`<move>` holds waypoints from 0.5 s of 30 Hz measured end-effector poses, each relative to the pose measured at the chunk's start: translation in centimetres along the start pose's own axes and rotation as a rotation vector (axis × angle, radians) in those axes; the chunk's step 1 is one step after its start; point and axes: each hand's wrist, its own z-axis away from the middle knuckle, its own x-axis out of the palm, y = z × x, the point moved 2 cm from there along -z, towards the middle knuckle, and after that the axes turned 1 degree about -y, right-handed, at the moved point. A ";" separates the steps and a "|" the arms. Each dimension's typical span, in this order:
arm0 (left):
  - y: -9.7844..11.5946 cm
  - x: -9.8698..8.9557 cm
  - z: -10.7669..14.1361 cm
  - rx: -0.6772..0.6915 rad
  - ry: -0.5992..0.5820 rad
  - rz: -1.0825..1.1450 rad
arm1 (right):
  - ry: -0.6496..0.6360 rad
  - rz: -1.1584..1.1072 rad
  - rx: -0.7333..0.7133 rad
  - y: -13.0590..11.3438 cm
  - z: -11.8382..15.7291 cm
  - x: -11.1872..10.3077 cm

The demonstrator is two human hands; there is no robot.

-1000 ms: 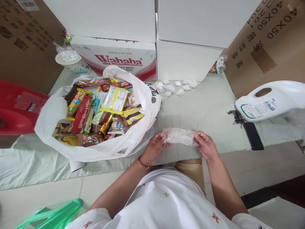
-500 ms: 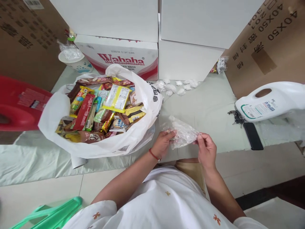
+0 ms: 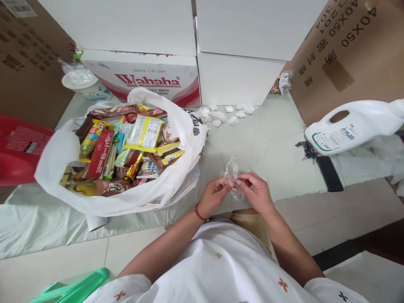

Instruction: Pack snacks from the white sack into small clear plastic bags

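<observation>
Both hands hold a clear, crumpled plastic bag (image 3: pixel 232 168) low over the table's near edge. My left hand (image 3: pixel 215 194), with a red string on its wrist, pinches the bag from the left. From the right, my right hand (image 3: pixel 256 192) grips it with thumb and fingertips. The fingertips of the two hands almost meet, and part of the bag is hidden behind them. Left of my hands stands a white plastic bag (image 3: pixel 55 168) full of wrapped snacks (image 3: pixel 143 132). Several small white folded bundles (image 3: pixel 232 120) lie beyond my hands.
White boxes (image 3: pixel 243 78) stand along the back, with a Wahaha carton (image 3: pixel 142 75) among them. At right lie a white detergent bottle (image 3: pixel 350 126), keys (image 3: pixel 306 150) and a black phone (image 3: pixel 330 173). A paper cup (image 3: pixel 86 86) stands back left, near a red jug (image 3: pixel 22 147).
My hands have drawn together, the right one moving left toward the other. The clear bag, stretched out between them before, is now gathered into a narrower bunch. The view has shifted slightly.
</observation>
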 end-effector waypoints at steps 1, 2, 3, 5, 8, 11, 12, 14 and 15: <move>-0.2 -0.4 0.1 -0.009 0.025 0.019 | 0.029 -0.056 0.037 0.4 -0.3 -0.1; -0.5 -0.9 0.1 -0.021 0.071 0.046 | 0.085 -0.132 0.077 1.0 -0.5 -0.4; -0.8 -1.5 0.2 -0.035 0.126 0.077 | 0.162 -0.221 0.115 1.7 -0.6 -0.9; -1.3 -2.6 0.4 -0.066 0.233 0.143 | 0.303 -0.410 0.172 2.9 -0.5 -1.9; -1.8 -3.5 0.7 -0.148 0.275 0.248 | 0.375 -0.619 0.215 4.0 0.1 -3.2; -1.6 -3.4 0.7 -0.210 0.235 0.353 | 0.379 -0.720 0.228 4.3 0.8 -4.3; -1.4 -3.5 0.6 -0.215 0.234 0.396 | 0.386 -0.756 0.240 4.4 1.0 -4.7; -0.9 -3.9 0.4 -0.202 0.275 0.493 | 0.413 -0.832 0.281 4.9 1.2 -5.7; -0.7 -4.3 0.2 -0.194 0.305 0.533 | 0.428 -0.859 0.305 5.3 1.3 -6.3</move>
